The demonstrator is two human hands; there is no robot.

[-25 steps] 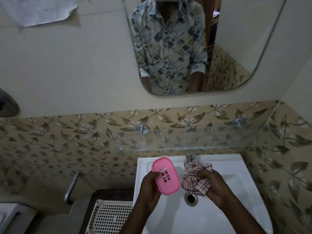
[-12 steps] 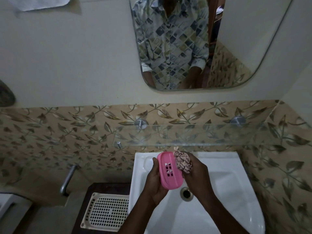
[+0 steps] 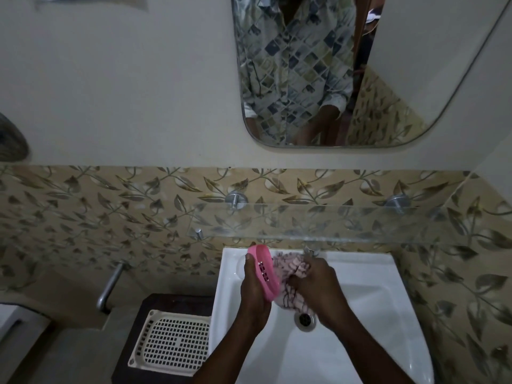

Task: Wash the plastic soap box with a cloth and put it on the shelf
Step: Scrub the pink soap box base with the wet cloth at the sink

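Note:
Over the white sink [image 3: 368, 275], my left hand [image 3: 253, 289] grips a pink plastic soap box [image 3: 264, 270], turned on its edge so its slotted side faces right. My right hand [image 3: 314, 286] is closed on a pink checked cloth [image 3: 288, 268] and presses it against the box's right face. Part of the cloth hangs down below the box. A clear glass shelf [image 3: 346, 223] runs along the tiled wall just above the sink.
The drain [image 3: 304, 318] lies below my right hand, and the tap [image 3: 310, 252] is partly hidden behind the cloth. A white perforated tray [image 3: 171, 343] rests on a dark stand left of the sink. A metal pipe [image 3: 109, 286] juts from the left wall. A mirror [image 3: 346, 65] hangs above.
My right hand brought the cloth leftward from beside the box until it pressed on it. The box turned more on edge in my left hand. The camera tilted down slightly.

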